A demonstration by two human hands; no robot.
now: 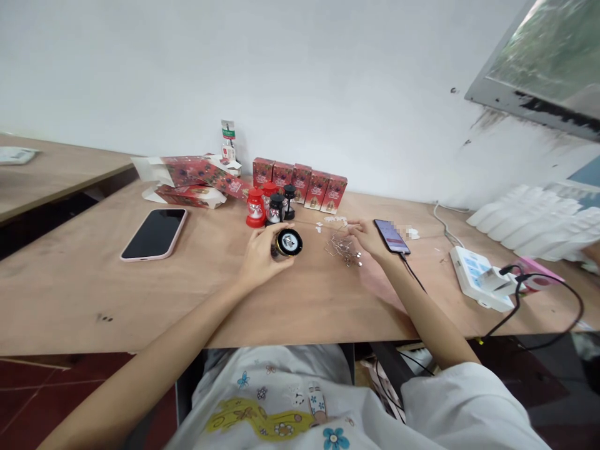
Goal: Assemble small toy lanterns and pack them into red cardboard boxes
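My left hand [262, 255] is closed round a small black lantern [289, 242], whose round base is turned up toward me and shows an opening with metal parts inside. My right hand [368, 236] is over the table by a loose pile of thin metal wire handles [338, 245], its fingertips pinched together. What those fingertips hold, if anything, is too small to make out. Small white pieces [335, 219] lie beside them, and silver button cells [355, 257] sit at the pile's near edge. Past my left hand stand red lanterns [255, 209] and black lanterns [289, 201].
Several red printed boxes [300, 181] stand along the wall. Opened cartons [192, 181] and a bottle [228, 140] are at back left. One phone [154, 234] lies left, another phone [391, 236] right, cabled. A power strip [478, 278] and white stacked items [539, 219] occupy the right.
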